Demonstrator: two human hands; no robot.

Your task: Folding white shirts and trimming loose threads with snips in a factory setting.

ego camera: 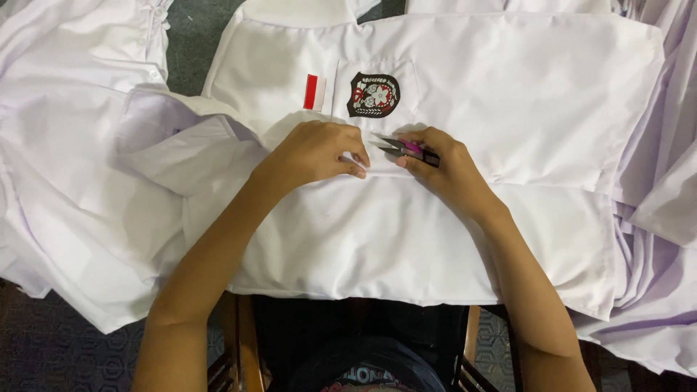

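Observation:
A white shirt (508, 94) lies spread flat in front of me, with a dark embroidered badge (373, 95) on its chest pocket and a small red and white patch (312, 91) to the left of it. My left hand (316, 151) presses the fabric just below the pocket, fingers curled down onto the cloth. My right hand (446, 168) grips small thread snips (401, 147) with a pink handle, blades pointing left toward my left fingertips, just under the pocket's bottom edge.
More white shirts (65, 167) are heaped at the left, and a pile of pale fabric (664, 189) hangs at the right. A dark floor (192, 43) shows at top left. The wooden frame (243, 341) of the work surface and my lap are at the bottom.

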